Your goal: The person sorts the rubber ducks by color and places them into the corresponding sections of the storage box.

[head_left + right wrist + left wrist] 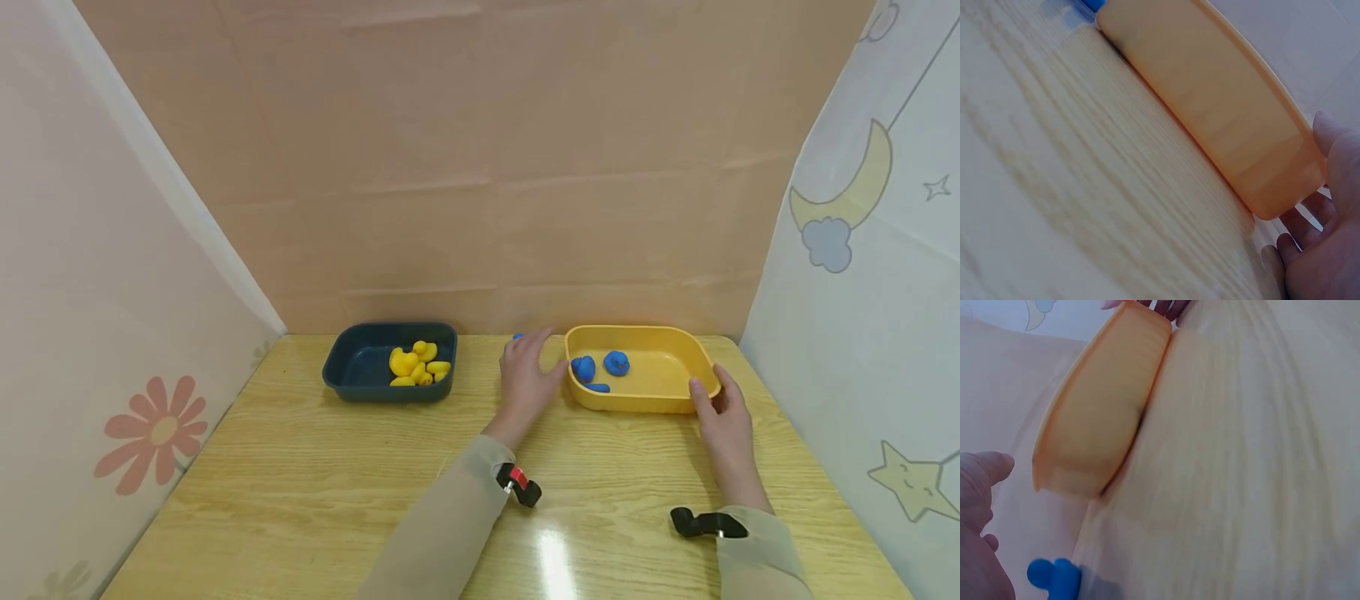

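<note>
A yellow plastic bin [660, 379] stands at the back right with a few blue rubber ducks [617, 362] grouped in its left end. My right hand [726, 421] grips the bin's near right corner, thumb on the rim and the other fingers around the side. Just left of the bin is my left hand [525, 379], thumb and fingers spread and holding nothing. Beyond its fingers, mostly hidden in the head view, is another blue rubber duck [1057, 578], which the left wrist view shows on the table beside that hand.
A dark blue bin [360, 362] holding several yellow rubber ducks [405, 363] stands at the back left. The wooden table [300, 483] ends at a brown backdrop [487, 167], with printed cloth walls on both sides.
</note>
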`<state>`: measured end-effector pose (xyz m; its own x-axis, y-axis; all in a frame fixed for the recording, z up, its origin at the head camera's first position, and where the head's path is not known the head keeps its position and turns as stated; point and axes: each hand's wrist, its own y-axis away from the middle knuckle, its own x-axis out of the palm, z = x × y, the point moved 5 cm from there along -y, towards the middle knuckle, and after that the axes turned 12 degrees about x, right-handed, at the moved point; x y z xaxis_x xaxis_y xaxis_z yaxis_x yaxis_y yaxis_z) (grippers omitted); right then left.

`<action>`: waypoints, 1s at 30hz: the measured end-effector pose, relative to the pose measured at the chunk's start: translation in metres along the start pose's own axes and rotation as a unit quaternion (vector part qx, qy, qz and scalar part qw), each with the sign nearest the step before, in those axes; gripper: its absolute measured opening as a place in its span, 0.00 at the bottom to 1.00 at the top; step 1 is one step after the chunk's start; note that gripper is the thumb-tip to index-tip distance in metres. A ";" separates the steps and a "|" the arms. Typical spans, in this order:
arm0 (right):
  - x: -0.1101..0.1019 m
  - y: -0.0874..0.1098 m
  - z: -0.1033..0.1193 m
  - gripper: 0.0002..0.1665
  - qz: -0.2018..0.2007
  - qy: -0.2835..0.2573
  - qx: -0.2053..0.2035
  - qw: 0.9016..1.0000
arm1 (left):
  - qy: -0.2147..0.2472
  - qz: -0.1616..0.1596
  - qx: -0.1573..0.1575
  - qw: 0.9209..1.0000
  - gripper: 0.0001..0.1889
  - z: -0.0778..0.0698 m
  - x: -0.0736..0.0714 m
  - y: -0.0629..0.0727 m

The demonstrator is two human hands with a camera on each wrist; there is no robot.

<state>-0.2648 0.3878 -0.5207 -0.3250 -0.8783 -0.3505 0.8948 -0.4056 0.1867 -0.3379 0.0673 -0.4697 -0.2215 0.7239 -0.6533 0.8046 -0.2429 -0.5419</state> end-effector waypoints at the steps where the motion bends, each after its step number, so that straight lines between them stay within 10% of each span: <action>1: 0.000 0.000 0.000 0.52 0.000 0.000 0.000 1.000 | 0.002 -0.001 0.000 1.000 0.32 0.003 -0.002 0.003; 30: 0.000 0.001 -0.001 0.52 0.000 0.015 -0.011 1.000 | 0.052 0.028 -0.069 0.996 0.41 0.055 -0.008 0.033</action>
<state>-0.2639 0.3880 -0.5212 -0.3159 -0.8699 -0.3789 0.9011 -0.4001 0.1672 -0.3402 0.0179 -0.5111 -0.1226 0.7763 -0.6184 0.8832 -0.1988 -0.4247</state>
